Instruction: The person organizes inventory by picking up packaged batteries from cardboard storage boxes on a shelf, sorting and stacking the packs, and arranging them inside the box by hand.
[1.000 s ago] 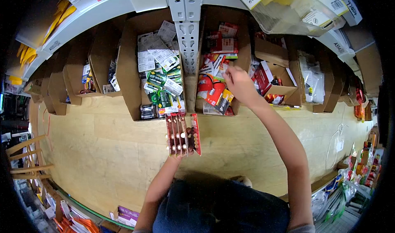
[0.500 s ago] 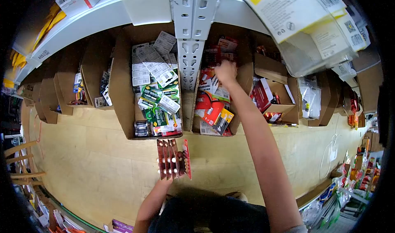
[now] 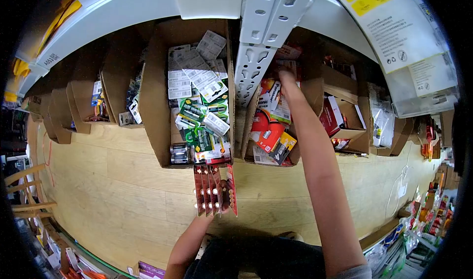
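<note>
- A fanned set of red blister cards [image 3: 208, 190] is grasped at its lower end by the left hand [image 3: 224, 209]; the fingers are partly hidden by the cards, which are held upright, just below the front of the left carton [image 3: 153, 126].
- The right hand [image 3: 287, 81] is lowered into the right carton [image 3: 310, 97], among packs; its fingertips are hidden, so whether anything is gripped cannot be told.
- Green battery packs [image 3: 199, 138] and white-backed cards [image 3: 191, 71] are piled in the left carton.
- The two cartons are separated by a perforated metal post [image 3: 253, 57], by which part of the view between them is blocked.
- The upper right is covered by a clear plastic package [image 3: 414, 57] with yellow and white printing.
- "Panasonic" can be read on a pack [image 3: 277, 93] beside the right hand, "4" on a black-and-yellow pack [image 3: 283, 147], and "A553" on the shelf edge [image 3: 98, 28].
</note>
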`<state>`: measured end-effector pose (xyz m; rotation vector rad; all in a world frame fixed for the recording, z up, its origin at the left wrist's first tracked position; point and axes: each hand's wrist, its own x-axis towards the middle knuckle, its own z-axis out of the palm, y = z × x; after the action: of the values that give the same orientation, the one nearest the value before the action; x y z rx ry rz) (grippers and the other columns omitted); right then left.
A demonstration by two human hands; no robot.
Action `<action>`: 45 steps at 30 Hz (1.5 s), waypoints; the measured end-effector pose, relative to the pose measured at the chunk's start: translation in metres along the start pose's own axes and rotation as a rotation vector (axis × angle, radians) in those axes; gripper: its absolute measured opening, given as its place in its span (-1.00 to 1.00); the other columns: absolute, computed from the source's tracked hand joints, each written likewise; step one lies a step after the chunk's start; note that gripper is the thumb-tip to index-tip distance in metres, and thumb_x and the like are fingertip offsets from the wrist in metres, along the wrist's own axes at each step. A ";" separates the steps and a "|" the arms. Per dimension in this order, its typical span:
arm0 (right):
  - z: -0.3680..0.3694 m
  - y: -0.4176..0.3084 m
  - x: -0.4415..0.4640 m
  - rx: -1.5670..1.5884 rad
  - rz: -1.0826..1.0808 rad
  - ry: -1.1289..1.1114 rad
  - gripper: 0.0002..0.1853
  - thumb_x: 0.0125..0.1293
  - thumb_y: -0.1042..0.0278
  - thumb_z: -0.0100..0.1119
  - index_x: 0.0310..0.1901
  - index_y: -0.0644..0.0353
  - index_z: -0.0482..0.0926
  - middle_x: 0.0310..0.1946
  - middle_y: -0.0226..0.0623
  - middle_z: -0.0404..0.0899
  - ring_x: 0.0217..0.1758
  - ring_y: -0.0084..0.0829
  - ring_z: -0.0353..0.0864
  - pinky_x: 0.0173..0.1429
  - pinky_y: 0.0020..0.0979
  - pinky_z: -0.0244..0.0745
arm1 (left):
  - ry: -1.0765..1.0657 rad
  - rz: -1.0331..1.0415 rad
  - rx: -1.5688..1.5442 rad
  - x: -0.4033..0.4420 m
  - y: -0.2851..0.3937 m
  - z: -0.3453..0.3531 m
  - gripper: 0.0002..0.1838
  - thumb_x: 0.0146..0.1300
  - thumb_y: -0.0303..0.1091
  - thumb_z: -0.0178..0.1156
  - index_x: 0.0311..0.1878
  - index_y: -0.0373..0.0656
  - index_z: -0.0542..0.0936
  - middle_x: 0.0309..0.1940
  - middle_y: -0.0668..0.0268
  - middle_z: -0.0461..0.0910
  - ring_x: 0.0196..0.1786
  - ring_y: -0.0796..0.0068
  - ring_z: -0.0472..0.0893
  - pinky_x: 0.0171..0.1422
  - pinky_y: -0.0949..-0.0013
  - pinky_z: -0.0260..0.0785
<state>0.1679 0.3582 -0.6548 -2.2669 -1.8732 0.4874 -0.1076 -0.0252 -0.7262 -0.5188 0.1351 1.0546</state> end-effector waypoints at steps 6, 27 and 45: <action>0.027 0.002 0.022 0.101 -0.026 0.029 -0.59 0.08 0.27 -0.21 -0.04 0.27 0.36 0.02 -0.04 0.29 0.08 -0.12 0.25 0.15 -0.27 0.12 | 0.030 -0.185 0.054 0.000 0.004 -0.029 -0.66 0.09 -0.06 -0.04 -0.17 -0.09 0.41 -0.29 0.20 0.43 -0.28 0.31 0.47 -0.36 0.28 0.33; -0.203 -0.027 -0.322 0.655 -0.184 -0.359 -0.76 0.13 0.51 -0.05 -0.14 0.32 0.43 -0.20 -0.06 0.45 -0.18 -0.28 0.47 -0.13 -0.44 0.37 | -0.031 -0.003 0.414 0.018 -0.028 0.059 -0.70 0.13 0.00 -0.07 -0.29 -0.03 0.39 -0.48 0.31 0.45 -0.53 0.46 0.48 -0.49 0.37 0.40; -0.171 -0.035 -0.391 0.608 -0.609 -0.528 -0.68 0.10 0.46 -0.02 -0.07 0.28 0.36 -0.06 -0.05 0.35 -0.07 -0.13 0.40 -0.04 -0.32 0.35 | -0.135 -0.053 0.377 0.012 -0.042 0.083 -0.59 0.14 0.08 -0.16 -0.18 -0.05 0.39 -0.43 0.28 0.46 -0.47 0.43 0.49 -0.48 0.34 0.41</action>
<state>0.1319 -0.0022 -0.4263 -1.1756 -2.0969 1.3944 -0.0771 0.0072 -0.6434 -0.1103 0.1951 0.9803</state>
